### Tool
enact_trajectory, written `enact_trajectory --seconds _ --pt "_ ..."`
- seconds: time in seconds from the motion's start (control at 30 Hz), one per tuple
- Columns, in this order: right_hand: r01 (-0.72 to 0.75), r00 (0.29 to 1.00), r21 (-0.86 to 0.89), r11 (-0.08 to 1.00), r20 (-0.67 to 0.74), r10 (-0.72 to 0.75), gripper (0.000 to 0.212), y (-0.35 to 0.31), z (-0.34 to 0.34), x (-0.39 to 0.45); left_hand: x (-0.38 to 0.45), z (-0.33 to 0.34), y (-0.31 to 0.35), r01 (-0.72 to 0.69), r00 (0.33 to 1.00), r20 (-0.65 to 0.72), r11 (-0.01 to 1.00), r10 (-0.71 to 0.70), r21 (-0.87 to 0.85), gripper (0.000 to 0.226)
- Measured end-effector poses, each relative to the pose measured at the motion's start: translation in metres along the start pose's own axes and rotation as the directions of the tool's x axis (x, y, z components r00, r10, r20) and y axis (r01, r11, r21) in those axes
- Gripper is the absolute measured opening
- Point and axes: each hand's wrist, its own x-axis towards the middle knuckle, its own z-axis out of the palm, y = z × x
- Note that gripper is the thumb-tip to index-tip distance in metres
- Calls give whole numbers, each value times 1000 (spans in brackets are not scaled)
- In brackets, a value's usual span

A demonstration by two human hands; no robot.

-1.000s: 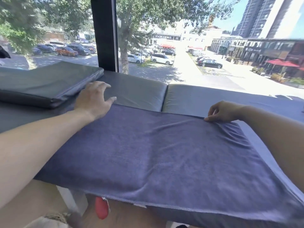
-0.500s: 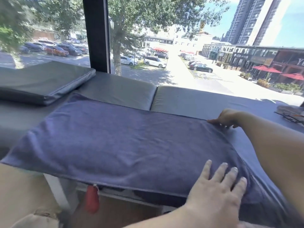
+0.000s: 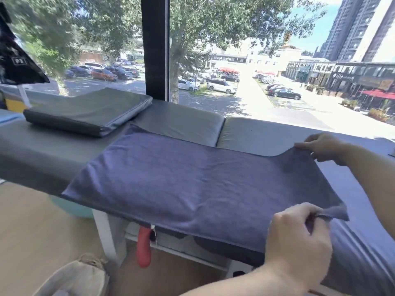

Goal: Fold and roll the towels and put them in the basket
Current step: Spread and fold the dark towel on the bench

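Early stage. Towel (image 3: 192,184) spread flat along bench (image 3: 42,154) front edge, unfolded, unrolled. Left hand (image 3: 299,240) pinching near right corner; right hand (image 3: 322,148) pinching far right corner. Basket (image 3: 72,278) low left, apparently awaiting towels.

A grey padded window bench (image 3: 181,122) runs along the glass, its cushions meeting at a seam near the middle. A purple-blue towel (image 3: 192,184) lies spread across it, overhanging the near edge. A loose grey cushion (image 3: 85,113) rests towards the far left end.
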Motion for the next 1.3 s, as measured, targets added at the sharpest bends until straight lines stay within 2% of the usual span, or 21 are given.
enact_trajectory --seconds 0.07,0.13,0.2,0.3,0.4,0.53,0.73,0.9,0.97,1.03,1.17,1.23,1.3 --pt "54 998 175 983 -22 -51 38 -21 1 -7 2 -23 6 31 996 -82 994 -39 -104 22" --pt "94 996 315 944 -23 -91 30 -48 10 -14 2 -51 7 33 990 -134 990 -52 -137 24" --pt "127 988 441 888 20 -151 23 -79 26 -21 0 -84 3 22 981 -187 992 -45 -122 29" --pt "160 967 549 821 78 -241 25 -124 61 -24 -1 -140 -10 14 960 -277 997 -36 -82 35" --pt "213 943 558 802 98 -319 32 -164 101 -25 -1 -193 -28 33 911 -411 999 -41 -27 43" --pt "284 916 563 776 81 -394 25 -212 153 -31 -9 -256 -50 76 810 -587 990 7 116 47" --pt "352 886 557 752 61 -460 19 -267 216 -34 -20 -311 -70 99 739 -668 967 87 235 51" --pt "386 856 550 740 86 -510 17 -299 248 -34 -27 -332 -81 101 726 -678 957 117 273 44" --pt "398 846 546 737 91 -525 17 -310 259 -34 -29 -339 -83 115 704 -706 969 75 217 40" --pt "403 837 548 733 103 -537 17 -319 271 -33 -29 -346 -82 129 667 -745 988 -21 88 39" --pt "397 828 536 745 140 -542 13 -333 301 -32 -28 -358 -94 140 557 -793 969 -247 -204 38" --pt "390 813 501 773 206 -544 13 -334 317 -31 -29 -362 -101 151 520 -792 947 -319 -283 37" --pt "411 778 408 815 310 -547 23 -329 334 -27 -34 -366 -109 203 510 -784 935 -354 -290 34"
